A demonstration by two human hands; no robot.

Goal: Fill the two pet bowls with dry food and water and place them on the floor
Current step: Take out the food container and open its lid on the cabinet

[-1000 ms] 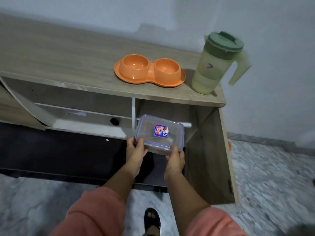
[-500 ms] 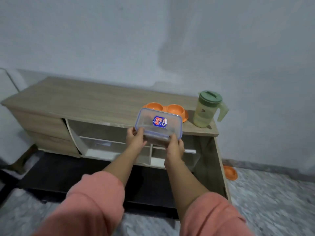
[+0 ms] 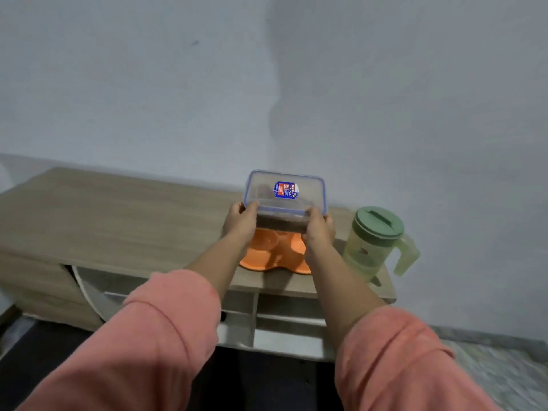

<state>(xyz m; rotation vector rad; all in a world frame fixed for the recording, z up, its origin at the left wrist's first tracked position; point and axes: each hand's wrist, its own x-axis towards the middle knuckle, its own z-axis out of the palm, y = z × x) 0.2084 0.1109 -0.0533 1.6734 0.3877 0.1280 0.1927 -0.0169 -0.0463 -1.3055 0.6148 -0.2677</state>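
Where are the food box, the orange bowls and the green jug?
food box (image 3: 286, 189): head view, on its clear lid.
orange bowls (image 3: 275, 256): head view, on the middle between the two cups.
green jug (image 3: 369, 256): head view, on its body.

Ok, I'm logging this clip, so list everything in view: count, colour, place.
food container: one, clear with blue-edged lid and brown contents, held above the bowls
double pet bowl: one, orange, on the cabinet top, partly hidden behind the hands
pitcher: one, pale green with darker green lid, right end of the cabinet top
cabinet: one, light wood, against the wall
left hand: grips the container's left end
right hand: grips its right end
sleeves: two, pink, foreground
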